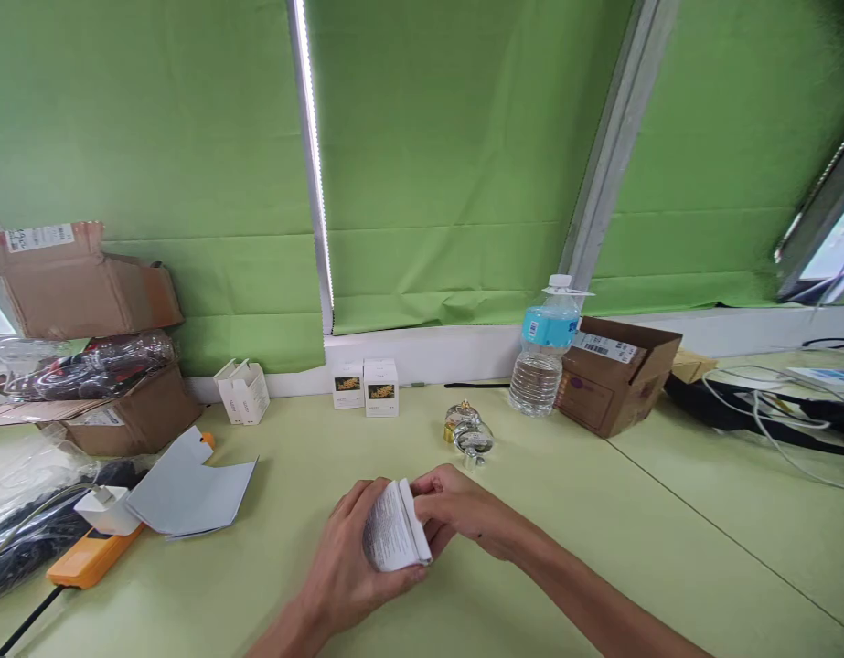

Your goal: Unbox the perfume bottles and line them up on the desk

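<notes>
Near the front middle of the table, my left hand [346, 562] is wrapped round a small white box [392, 532] with printed text on its side. The box is tilted. At its right side, my right hand [455, 512] has its fingers bent against the box's edge; its fingertips are partly hidden, and whether they pinch a flap or something inside cannot be made out. Just beyond the hands lie shiny gold and silver ornaments [471, 433]. Two closed white boxes [381, 387] with dark picture labels stand side by side by the wall.
An open white carton [243, 393] stands back left, near folded white card [195, 489] and an orange power strip [96, 556]. Cardboard boxes [85, 292] are stacked at left. A water bottle [539, 361], a brown box [614, 379] and cables [771, 411] are at right.
</notes>
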Available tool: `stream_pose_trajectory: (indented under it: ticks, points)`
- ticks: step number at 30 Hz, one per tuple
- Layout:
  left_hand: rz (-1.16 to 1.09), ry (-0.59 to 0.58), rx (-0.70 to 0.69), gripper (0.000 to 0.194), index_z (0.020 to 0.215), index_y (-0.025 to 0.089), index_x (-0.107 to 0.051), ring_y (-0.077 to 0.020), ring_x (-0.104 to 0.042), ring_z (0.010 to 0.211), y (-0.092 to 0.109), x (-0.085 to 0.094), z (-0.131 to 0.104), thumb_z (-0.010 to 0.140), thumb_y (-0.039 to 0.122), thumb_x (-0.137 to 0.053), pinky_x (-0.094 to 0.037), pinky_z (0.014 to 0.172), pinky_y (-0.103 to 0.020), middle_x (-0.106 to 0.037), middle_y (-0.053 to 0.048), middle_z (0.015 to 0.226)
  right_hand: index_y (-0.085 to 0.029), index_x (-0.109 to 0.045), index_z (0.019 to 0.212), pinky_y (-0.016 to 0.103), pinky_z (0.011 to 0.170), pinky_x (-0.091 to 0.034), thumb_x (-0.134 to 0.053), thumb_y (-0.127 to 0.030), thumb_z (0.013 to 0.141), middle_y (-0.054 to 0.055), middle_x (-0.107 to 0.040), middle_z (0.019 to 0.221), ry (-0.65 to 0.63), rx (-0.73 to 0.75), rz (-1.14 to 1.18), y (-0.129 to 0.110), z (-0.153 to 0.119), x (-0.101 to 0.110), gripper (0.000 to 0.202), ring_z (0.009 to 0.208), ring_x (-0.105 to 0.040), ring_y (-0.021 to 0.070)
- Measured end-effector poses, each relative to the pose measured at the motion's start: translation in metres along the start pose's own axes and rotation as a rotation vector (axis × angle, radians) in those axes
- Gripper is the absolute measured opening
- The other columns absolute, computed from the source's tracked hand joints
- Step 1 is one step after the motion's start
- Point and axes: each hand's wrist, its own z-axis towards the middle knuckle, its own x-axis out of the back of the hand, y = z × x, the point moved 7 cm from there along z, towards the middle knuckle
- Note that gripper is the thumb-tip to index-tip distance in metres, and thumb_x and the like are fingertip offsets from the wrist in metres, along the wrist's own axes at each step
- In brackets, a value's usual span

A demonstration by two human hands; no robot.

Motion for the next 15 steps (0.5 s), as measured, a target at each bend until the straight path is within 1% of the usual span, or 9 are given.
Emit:
stream_pose_trajectory:
  ticks: [2, 3, 5, 6, 7, 9, 12, 13, 15]
  points:
    - [-0.087, -0.003, 0.000, 0.059, 0.120, 0.025, -0.050, -0.0236, -0.058, 0.099, -0.005, 0.002, 0.001, 0.067, 0.035, -0.074, -0.050, 0.086, -0.036, -0.059, -0.005, 0.111, -0.012, -0.066, 0.082, 0.026, 0.057, -0.053, -0.051, -0.021, 0.068, 0.004, -0.067, 0.068, 0.000, -0.006, 0.030, 0.003, 0.003, 0.008, 0.022, 0.059, -0.064, 0.0158]
    - [-0.124, -0.004, 0.002, 0.058, 0.120, 0.024, -0.049, -0.0233, -0.059, 0.098, -0.008, 0.003, 0.002, 0.068, 0.034, -0.073, -0.050, 0.085, -0.035, -0.059, -0.005, 0.109, -0.011, -0.066, 0.094, 0.027, 0.057, -0.053, -0.051, -0.021, 0.069, 0.005, -0.068, 0.070, 0.018, -0.021, 0.039, 0.007, 0.005, 0.013, 0.030, 0.060, -0.065, 0.0163]
    - [-0.167, 0.003, 0.004, 0.057, 0.120, 0.023, -0.048, -0.0235, -0.059, 0.097, -0.012, 0.005, 0.002, 0.069, 0.034, -0.072, -0.051, 0.084, -0.036, -0.060, -0.005, 0.109, -0.012, -0.056, 0.121, 0.027, 0.056, -0.052, -0.054, -0.021, 0.071, 0.006, -0.069, 0.080, 0.089, -0.046, -0.014, 0.017, 0.010, 0.023, 0.051, 0.062, -0.066, 0.0169]
    - [-0.175, 0.012, 0.004, 0.058, 0.120, 0.022, -0.048, -0.0238, -0.059, 0.098, -0.014, 0.005, 0.002, 0.069, 0.034, -0.072, -0.051, 0.085, -0.036, -0.060, -0.006, 0.110, -0.012, -0.049, 0.130, 0.026, 0.056, -0.051, -0.056, -0.020, 0.071, 0.007, -0.069, 0.085, 0.137, -0.037, -0.090, 0.020, 0.012, 0.027, 0.060, 0.064, -0.066, 0.0170]
    - [-0.178, 0.023, 0.004, 0.059, 0.121, 0.022, -0.048, -0.0239, -0.059, 0.098, -0.015, 0.005, 0.002, 0.068, 0.034, -0.072, -0.050, 0.085, -0.037, -0.060, -0.006, 0.110, -0.013, -0.046, 0.134, 0.026, 0.057, -0.051, -0.058, -0.019, 0.071, 0.008, -0.069, 0.091, 0.187, -0.008, -0.188, 0.020, 0.013, 0.029, 0.065, 0.066, -0.066, 0.0171]
    - [-0.176, 0.034, 0.001, 0.059, 0.122, 0.022, -0.048, -0.0237, -0.059, 0.099, -0.016, 0.005, 0.002, 0.069, 0.034, -0.072, -0.050, 0.085, -0.036, -0.060, -0.006, 0.111, -0.015, -0.050, 0.132, 0.028, 0.065, -0.050, -0.060, -0.020, 0.074, 0.011, -0.067, 0.103, 0.257, 0.091, -0.398, 0.014, 0.012, 0.027, 0.060, 0.079, -0.065, 0.0191]
    - [-0.164, 0.027, 0.000, 0.058, 0.122, 0.022, -0.047, -0.0234, -0.059, 0.099, -0.017, 0.003, 0.001, 0.071, 0.036, -0.070, -0.050, 0.084, -0.035, -0.059, -0.006, 0.112, -0.018, -0.062, 0.116, 0.034, 0.085, -0.045, -0.056, -0.023, 0.081, 0.010, -0.063, 0.112, 0.398, 0.257, -0.633, -0.011, 0.000, 0.018, 0.035, 0.101, -0.059, 0.0229]
    - [-0.163, 0.021, -0.003, 0.058, 0.122, 0.022, -0.046, -0.0235, -0.059, 0.100, -0.017, 0.002, 0.000, 0.072, 0.037, -0.069, -0.050, 0.084, -0.035, -0.059, -0.006, 0.113, -0.018, -0.065, 0.107, 0.035, 0.089, -0.044, -0.054, -0.023, 0.083, 0.010, -0.063, 0.109, 0.451, 0.300, -0.679, -0.021, -0.006, 0.015, 0.027, 0.103, -0.057, 0.0229]
    - [-0.168, 0.017, -0.013, 0.057, 0.123, 0.023, -0.046, -0.0234, -0.058, 0.100, -0.019, 0.001, 0.000, 0.072, 0.037, -0.069, -0.050, 0.084, -0.035, -0.058, -0.006, 0.113, -0.018, -0.065, 0.089, 0.035, 0.088, -0.043, -0.055, -0.021, 0.082, 0.008, -0.061, 0.101, 0.506, 0.363, -0.732, -0.037, -0.015, 0.009, 0.013, 0.098, -0.057, 0.0218]
